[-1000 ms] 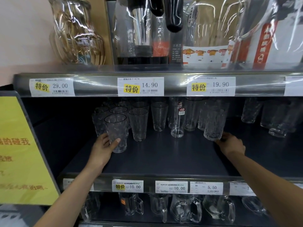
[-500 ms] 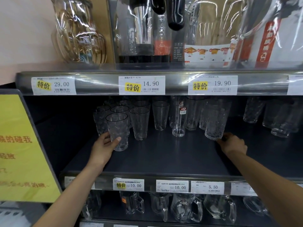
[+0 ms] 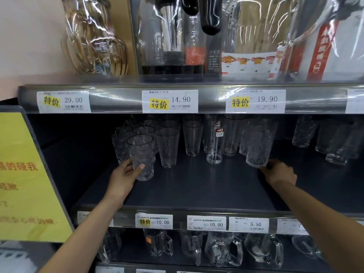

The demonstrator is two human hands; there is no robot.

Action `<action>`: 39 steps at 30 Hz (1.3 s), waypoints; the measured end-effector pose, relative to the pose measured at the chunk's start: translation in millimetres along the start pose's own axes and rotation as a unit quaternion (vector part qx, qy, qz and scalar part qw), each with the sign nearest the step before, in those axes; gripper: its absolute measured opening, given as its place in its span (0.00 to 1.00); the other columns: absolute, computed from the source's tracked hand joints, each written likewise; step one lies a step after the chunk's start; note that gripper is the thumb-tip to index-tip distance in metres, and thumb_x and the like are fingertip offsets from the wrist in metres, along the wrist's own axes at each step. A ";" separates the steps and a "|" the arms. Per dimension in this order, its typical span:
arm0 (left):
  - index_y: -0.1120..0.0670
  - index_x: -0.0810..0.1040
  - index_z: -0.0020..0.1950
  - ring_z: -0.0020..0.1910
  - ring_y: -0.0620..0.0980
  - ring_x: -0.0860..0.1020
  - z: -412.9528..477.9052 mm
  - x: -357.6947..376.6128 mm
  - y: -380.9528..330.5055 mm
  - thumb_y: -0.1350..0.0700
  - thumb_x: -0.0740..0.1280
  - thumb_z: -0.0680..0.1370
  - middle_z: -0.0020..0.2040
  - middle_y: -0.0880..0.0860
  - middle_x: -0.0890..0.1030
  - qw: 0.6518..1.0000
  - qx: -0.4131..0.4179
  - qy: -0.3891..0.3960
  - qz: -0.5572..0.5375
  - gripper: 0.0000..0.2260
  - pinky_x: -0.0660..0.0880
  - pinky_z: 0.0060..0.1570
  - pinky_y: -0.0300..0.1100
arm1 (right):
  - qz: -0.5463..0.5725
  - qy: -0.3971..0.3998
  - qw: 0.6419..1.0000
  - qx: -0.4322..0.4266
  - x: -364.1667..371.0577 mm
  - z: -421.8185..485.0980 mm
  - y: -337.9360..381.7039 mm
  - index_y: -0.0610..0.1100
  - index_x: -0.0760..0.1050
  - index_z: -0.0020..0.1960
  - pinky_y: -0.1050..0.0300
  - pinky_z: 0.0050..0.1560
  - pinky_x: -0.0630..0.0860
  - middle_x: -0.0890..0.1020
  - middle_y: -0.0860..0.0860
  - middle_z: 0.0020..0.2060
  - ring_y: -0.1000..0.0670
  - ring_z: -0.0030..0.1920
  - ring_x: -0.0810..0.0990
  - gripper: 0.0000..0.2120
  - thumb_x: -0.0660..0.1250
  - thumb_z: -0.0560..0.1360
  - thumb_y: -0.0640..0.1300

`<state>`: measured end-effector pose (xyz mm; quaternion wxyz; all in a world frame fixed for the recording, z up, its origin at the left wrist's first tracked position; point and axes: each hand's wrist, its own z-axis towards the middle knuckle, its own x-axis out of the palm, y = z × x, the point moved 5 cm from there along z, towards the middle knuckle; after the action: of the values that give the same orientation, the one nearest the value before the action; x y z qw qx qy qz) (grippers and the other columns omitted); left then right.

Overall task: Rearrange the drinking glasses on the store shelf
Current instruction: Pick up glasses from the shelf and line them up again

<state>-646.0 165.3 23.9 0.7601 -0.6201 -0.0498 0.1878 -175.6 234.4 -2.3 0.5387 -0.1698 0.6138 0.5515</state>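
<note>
Several clear drinking glasses stand in rows on the dark middle shelf (image 3: 197, 186). My left hand (image 3: 124, 178) grips the front textured tumbler (image 3: 140, 154) near its base, thumb across the front. That tumbler stands at the head of a cluster of similar tumblers (image 3: 167, 146). My right hand (image 3: 279, 173) holds the base of a tall textured glass (image 3: 257, 148) further right; its fingers curl behind the glass. Between the two stands a tall smooth glass with a red label (image 3: 214, 146).
More textured glasses (image 3: 334, 142) stand at the far right of the shelf. The upper shelf carries wrapped pitchers (image 3: 94, 36) and boxes. Glass mugs (image 3: 264, 251) fill the shelf below. A yellow sign (image 3: 23, 174) juts out at left. Price tags line the shelf edges.
Both hands stay at their glasses. The view has shifted slightly; the left tumbler and the right glass stand about where they were.
</note>
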 end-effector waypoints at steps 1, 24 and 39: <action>0.55 0.74 0.69 0.51 0.44 0.77 0.0 -0.5 0.0 0.59 0.69 0.79 0.55 0.53 0.79 1.000 -0.002 0.000 0.001 0.18 0.69 0.45 0.28 | -0.002 0.001 1.000 0.001 0.3 0.3 -0.2 0.48 0.77 0.65 0.48 0.57 0.72 0.81 0.40 0.59 0.36 0.62 0.75 0.19 0.64 0.79 0.58; 0.49 0.83 0.46 0.52 0.54 0.82 -58.8 6.7 -8.3 0.60 0.69 0.78 0.47 0.50 0.84 0.995 -0.034 0.008 0.091 0.06 0.76 0.60 0.47 | 0.257 0.078 0.960 -0.073 -65.5 -115.2 10.9 0.48 0.84 0.49 0.60 0.52 0.72 0.85 0.56 0.44 0.57 0.48 0.81 0.07 0.74 0.74 0.50; 0.52 0.84 0.50 0.49 0.44 0.84 -203.3 195.1 -80.0 0.59 0.68 0.79 0.47 0.46 0.86 0.953 0.023 0.290 -0.090 0.05 0.80 0.52 0.41 | 0.350 -0.038 0.936 -0.011 -180.9 -248.4 -138.0 0.54 0.82 0.57 0.74 0.47 0.75 0.84 0.64 0.50 0.65 0.52 0.81 0.10 0.71 0.76 0.49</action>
<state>-385.0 32.4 24.2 0.7696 -0.6232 0.1214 -0.0683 -117.2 -95.1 36.2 0.3323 0.0712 0.6074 0.7180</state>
